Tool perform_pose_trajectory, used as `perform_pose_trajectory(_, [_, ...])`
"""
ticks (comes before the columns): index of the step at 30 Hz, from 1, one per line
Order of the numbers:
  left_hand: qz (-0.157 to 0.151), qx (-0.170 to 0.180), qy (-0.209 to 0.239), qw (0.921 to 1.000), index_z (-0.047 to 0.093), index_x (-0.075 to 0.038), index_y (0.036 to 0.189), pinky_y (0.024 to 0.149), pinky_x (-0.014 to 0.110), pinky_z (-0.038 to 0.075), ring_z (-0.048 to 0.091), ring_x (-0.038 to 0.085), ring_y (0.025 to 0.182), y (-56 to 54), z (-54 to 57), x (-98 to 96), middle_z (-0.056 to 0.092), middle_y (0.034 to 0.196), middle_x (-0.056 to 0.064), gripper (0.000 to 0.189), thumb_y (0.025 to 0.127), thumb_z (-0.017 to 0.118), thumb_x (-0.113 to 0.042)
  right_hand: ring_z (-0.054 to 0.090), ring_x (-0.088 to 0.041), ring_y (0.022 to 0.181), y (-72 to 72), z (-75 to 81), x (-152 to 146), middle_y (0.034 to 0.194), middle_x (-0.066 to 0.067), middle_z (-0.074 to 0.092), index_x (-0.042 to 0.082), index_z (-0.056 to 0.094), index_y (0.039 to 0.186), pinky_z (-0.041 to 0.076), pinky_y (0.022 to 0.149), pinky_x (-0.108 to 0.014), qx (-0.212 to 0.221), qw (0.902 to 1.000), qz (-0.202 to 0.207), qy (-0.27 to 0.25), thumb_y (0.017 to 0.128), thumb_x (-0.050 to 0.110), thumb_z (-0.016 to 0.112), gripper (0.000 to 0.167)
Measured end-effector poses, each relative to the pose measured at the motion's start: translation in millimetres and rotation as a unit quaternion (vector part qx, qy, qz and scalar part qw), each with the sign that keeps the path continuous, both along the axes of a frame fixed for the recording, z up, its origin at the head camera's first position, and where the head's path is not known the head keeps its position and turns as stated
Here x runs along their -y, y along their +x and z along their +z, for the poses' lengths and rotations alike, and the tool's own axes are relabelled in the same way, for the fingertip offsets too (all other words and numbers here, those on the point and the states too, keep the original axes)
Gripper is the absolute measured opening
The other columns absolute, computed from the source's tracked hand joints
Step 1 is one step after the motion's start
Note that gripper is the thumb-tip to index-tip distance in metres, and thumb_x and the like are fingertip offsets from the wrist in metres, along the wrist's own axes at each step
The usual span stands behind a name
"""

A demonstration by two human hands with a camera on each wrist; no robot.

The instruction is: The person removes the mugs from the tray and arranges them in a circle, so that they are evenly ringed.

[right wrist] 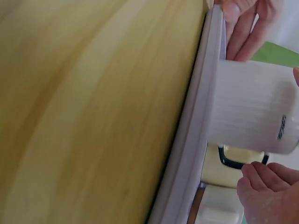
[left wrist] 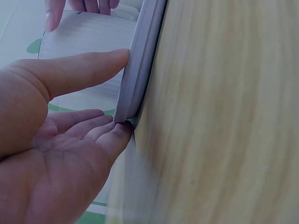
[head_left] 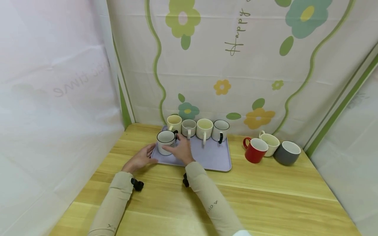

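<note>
A ribbed white mug [head_left: 166, 145] with a black rim and black handle [right wrist: 237, 164] stands upright at the front left of a lilac tray [head_left: 211, 155]. My right hand [head_left: 182, 150] has the mug between thumb and fingers, the thumb on its near side, the fingertips by the handle. At the tray's front left corner, my left hand [head_left: 141, 158] touches the rim, its thumb [left wrist: 88, 70] on the front edge and its fairly straight fingers [left wrist: 88, 123] around on the left side.
Along the tray's back stand a pale yellow mug [head_left: 174, 122], a small white mug [head_left: 189, 128], a cream mug [head_left: 203, 128] and another black-rimmed white mug [head_left: 219, 128]. Right of the tray, a red mug [head_left: 254, 153], a cream mug [head_left: 270, 144] and a grey mug [head_left: 286, 155] stand on the wooden table [head_left: 265, 203].
</note>
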State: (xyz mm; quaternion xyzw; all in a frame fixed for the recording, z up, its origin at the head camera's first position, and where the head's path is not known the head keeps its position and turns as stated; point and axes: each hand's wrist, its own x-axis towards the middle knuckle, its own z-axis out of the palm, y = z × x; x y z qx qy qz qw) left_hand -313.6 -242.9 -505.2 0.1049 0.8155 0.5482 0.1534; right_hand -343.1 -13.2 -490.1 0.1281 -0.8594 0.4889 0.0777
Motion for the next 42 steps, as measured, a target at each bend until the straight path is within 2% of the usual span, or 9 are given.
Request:
perform_pose_trajectory(6, [-0.009,-0.007,-0.003,0.9999,0.007,0.002,0.168,0.134,0.057,0.019,0.009,0.045,0.164,-0.2,0.2,-1.2,0.004,0.177,0.025,0.091,0.101,0.068,-0.003,0.068,-0.029,0.122,3.0,-1.8,14.7,0.133,-0.011,0.071,0.005,0.06,0.144,0.059,0.104,-0.045,-0.032,0.9989,-0.031,-0.015,0.078,0.043,0.094,0.083])
perform_pose_trajectory(12, [-0.011,-0.013,-0.007,0.9998,0.008,0.002,0.168,0.134,0.057,0.02,0.01,0.046,0.164,0.2,0.7,-2.9,0.005,0.177,0.025,0.09,0.101,0.068,-0.004,0.068,-0.03,0.122,1.6,-7.6,24.7,0.132,-0.014,0.071,0.005,0.059,0.143,0.06,0.104,-0.045,-0.042,0.9955,-0.08,-0.028,0.077,0.04,0.096,0.083])
perform_pose_trajectory(15, [-0.007,-0.007,0.001,1.0,0.009,0.0,0.169,0.134,0.056,0.02,0.01,0.044,0.164,-0.1,0.5,-4.2,0.005,0.178,0.022,0.091,0.101,0.069,-0.004,0.069,-0.029,0.118,0.9,-6.6,25.1,0.129,-0.013,0.072,0.006,0.061,0.141,0.061,0.102,-0.043,-0.037,0.9948,-0.086,-0.042,0.076,0.036,0.097,0.081])
perform_pose_trajectory(20, [-0.009,-0.006,0.008,0.9999,0.009,0.002,0.169,0.134,0.057,0.02,0.01,0.045,0.164,-0.5,0.9,-5.8,0.005,0.178,0.023,0.09,0.101,0.068,-0.003,0.073,-0.027,0.109,3.3,-2.3,20.8,0.12,-0.012,0.076,0.006,0.066,0.133,0.063,0.095,-0.041,-0.048,0.9947,-0.076,-0.051,0.074,0.033,0.099,0.073])
perform_pose_trajectory(26, [-0.005,0.003,0.009,0.9999,0.006,0.002,0.169,0.135,0.055,0.018,0.009,0.044,0.164,1.3,1.0,-4.0,0.004,0.178,0.022,0.092,0.101,0.068,-0.004,0.074,-0.02,0.099,7.4,-1.2,14.0,0.11,-0.006,0.078,0.01,0.072,0.123,0.065,0.086,-0.033,-0.053,0.9957,-0.061,-0.044,0.072,0.039,0.099,0.064])
perform_pose_trajectory(34, [0.0,0.009,0.01,0.9999,0.006,0.001,0.169,0.135,0.056,0.018,0.007,0.043,0.165,3.3,1.1,0.8,0.003,0.178,0.021,0.093,0.101,0.069,-0.005,0.072,-0.018,0.097,17.5,8.9,-9.5,0.112,-0.004,0.078,0.013,0.072,0.126,0.063,0.082,-0.032,-0.067,0.9976,-0.007,-0.017,0.073,0.048,0.095,0.067])
perform_pose_trajectory(38, [0.006,0.0,-0.001,1.0,0.009,0.001,0.169,0.135,0.056,0.019,0.01,0.043,0.164,2.1,0.3,1.8,0.006,0.178,0.022,0.092,0.101,0.07,-0.006,0.07,-0.02,0.104,27.7,17.3,-27.8,0.118,-0.006,0.077,0.01,0.07,0.132,0.062,0.089,-0.037,-0.043,0.9989,0.013,-0.015,0.073,0.046,0.096,0.074])
perform_pose_trajectory(42, [0.009,0.0,-0.005,0.9999,0.009,0.001,0.169,0.135,0.055,0.019,0.011,0.043,0.165,0.9,-0.5,1.3,0.006,0.178,0.022,0.093,0.1,0.071,-0.006,0.069,-0.025,0.121,38.5,26.2,-49.7,0.126,-0.008,0.075,0.009,0.068,0.137,0.06,0.104,-0.046,-0.015,0.9993,0.026,-0.023,0.072,0.044,0.097,0.079])
